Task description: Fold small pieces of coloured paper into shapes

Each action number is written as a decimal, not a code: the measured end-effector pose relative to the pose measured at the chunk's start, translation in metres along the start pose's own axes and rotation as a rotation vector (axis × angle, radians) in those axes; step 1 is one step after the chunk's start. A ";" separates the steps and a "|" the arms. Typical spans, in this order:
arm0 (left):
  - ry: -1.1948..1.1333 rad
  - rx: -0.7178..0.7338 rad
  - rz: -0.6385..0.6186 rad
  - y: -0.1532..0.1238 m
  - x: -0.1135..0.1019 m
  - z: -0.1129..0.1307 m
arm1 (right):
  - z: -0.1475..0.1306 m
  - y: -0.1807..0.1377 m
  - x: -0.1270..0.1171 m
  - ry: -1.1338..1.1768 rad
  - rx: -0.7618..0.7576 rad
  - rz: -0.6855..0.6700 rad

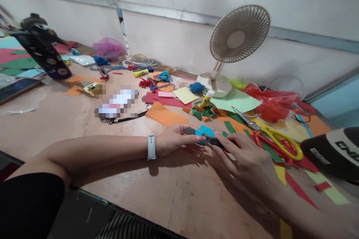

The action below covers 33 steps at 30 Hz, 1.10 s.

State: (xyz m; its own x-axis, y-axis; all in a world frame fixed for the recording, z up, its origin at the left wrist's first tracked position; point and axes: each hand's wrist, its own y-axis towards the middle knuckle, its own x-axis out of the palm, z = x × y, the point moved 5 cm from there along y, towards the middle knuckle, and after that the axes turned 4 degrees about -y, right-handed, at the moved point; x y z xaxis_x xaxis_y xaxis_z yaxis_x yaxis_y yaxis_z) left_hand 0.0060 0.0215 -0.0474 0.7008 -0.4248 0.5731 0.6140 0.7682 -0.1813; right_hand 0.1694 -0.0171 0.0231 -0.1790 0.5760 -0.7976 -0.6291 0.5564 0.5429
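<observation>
Between my two hands is a small dark tool (213,140), black and grey, its exact kind unclear. A piece of blue paper (207,130) sits against it. My left hand (172,139), with a pale wristband, closes on the tool's left end, thumb laid along its near side. Fingers of my right hand (248,155) grip the other end and partly cover it. Both hands are held above the near part of the wooden table (126,190). Just beyond them lie orange paper rectangles (166,115) and green paper scraps (230,127).
Scissors with yellow handles (291,145) lie right of my hands, among paper strips. Behind stand a glue stick (206,99) and a white fan (239,39). A black bottle (49,56) and phone (21,89) are at left. A black-and-white object (333,153) borders the right.
</observation>
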 end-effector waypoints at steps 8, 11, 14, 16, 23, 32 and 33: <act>-0.016 0.000 0.003 -0.001 0.002 0.000 | -0.001 -0.001 -0.004 -0.031 -0.007 0.002; -0.051 0.020 -0.027 0.001 0.001 -0.001 | -0.001 -0.002 -0.003 -0.028 -0.007 -0.001; -0.065 0.024 -0.022 0.002 -0.002 -0.002 | -0.001 -0.003 -0.002 -0.029 -0.023 0.015; -0.059 0.031 -0.014 0.001 -0.001 -0.002 | -0.002 -0.004 -0.001 -0.023 -0.023 0.019; 0.009 0.112 0.025 -0.007 0.007 0.007 | 0.000 -0.005 -0.002 0.047 0.009 0.008; 0.050 0.115 0.126 -0.006 0.004 0.005 | -0.001 -0.004 -0.002 -0.003 0.027 0.043; 0.047 0.112 0.135 -0.005 0.003 0.005 | -0.001 -0.003 -0.003 -0.006 0.034 0.056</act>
State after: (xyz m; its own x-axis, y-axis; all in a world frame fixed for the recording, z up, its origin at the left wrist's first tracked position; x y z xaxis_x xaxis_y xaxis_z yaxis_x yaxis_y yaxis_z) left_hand 0.0037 0.0182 -0.0408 0.7916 -0.3344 0.5114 0.4712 0.8669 -0.1625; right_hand 0.1709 -0.0212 0.0231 -0.2083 0.6101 -0.7645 -0.5925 0.5432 0.5949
